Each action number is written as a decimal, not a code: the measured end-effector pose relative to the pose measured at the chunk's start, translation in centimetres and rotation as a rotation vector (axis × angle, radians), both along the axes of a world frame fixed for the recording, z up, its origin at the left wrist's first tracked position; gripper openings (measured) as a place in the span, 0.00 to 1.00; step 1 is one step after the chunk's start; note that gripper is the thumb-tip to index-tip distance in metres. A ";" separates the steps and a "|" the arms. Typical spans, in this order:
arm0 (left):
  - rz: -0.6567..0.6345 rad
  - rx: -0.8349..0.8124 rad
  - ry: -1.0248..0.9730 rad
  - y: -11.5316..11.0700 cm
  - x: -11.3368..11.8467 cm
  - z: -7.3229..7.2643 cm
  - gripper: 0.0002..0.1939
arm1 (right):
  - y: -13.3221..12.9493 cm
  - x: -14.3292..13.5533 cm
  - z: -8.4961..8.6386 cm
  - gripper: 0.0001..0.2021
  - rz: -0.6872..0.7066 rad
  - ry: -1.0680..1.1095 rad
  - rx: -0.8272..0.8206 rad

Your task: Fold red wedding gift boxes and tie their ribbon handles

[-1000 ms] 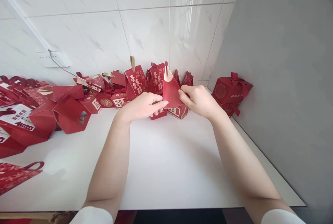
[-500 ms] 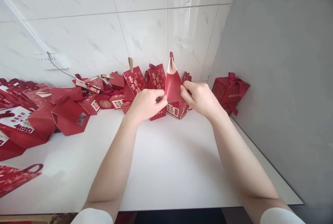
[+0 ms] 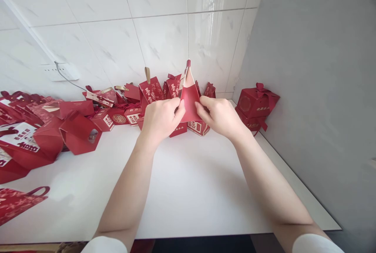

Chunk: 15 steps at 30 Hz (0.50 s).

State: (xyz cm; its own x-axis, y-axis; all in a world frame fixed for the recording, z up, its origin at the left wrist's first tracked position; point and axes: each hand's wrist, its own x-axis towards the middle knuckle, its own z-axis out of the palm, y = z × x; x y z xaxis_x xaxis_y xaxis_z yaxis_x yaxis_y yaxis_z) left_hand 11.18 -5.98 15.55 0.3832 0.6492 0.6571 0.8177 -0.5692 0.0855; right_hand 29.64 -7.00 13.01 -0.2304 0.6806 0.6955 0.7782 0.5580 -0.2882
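Our left hand (image 3: 161, 118) and right hand (image 3: 219, 116) pinching red paper box (image 3: 189, 100) from both sides, held upright above white table (image 3: 188, 182). Best keep grips level, crease edges square. Finished boxes (image 3: 152, 90) crowd tiled wall behind.

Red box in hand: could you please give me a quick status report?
Left hand and right hand both pinching the red box, held upright above the table. Top flap open, pointing up. More boxes crowd right behind it.
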 end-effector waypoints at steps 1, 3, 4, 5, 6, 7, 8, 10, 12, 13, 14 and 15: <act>0.010 0.008 0.008 -0.2 0.1 0.1 0.20 | 0.0 0.0 0.0 0.15 -0.012 -0.034 0.034; 0.020 0.015 0.027 -0.5 0.1 0.2 0.19 | 0.0 0.1 0.0 0.15 -0.019 -0.065 0.071; 0.020 0.011 0.038 -0.6 0.1 0.3 0.19 | 0.0 0.1 0.0 0.15 -0.012 -0.051 0.061; 0.016 0.001 0.055 -0.8 0.1 0.4 0.19 | 0.1 0.1 0.0 0.15 0.000 -0.021 0.036; 0.010 -0.014 0.077 -0.9 0.0 0.5 0.19 | 0.1 0.1 -0.1 0.15 0.010 0.016 0.007; 0.007 -0.031 0.102 -1.0 0.0 0.6 0.19 | 0.2 0.0 -0.1 0.15 0.014 0.050 -0.018; 0.008 -0.046 0.127 -1.1 0.0 0.6 0.19 | 0.3 -0.1 -0.2 0.15 0.010 0.069 -0.031; 0.025 -0.079 0.165 -1.3 0.1 0.7 0.19 | 0.5 -0.2 -0.4 0.15 -0.018 0.061 -0.020; 0.032 -0.162 0.171 -1.4 -0.1 0.8 0.19 | 0.4 -0.3 -0.4 0.14 -0.031 0.034 0.005; 0.019 -0.234 0.165 -1.4 -0.3 0.9 0.20 | 0.2 -0.3 -0.3 0.15 -0.011 0.030 -0.002; -0.005 -0.325 0.156 -1.3 -0.6 1.0 0.20 | 0.1 -0.2 -0.1 0.15 0.028 0.038 -0.030; -0.038 -0.428 0.143 -1.2 -1.0 1.1 0.21 | -0.2 -0.1 0.1 0.16 0.076 0.058 -0.077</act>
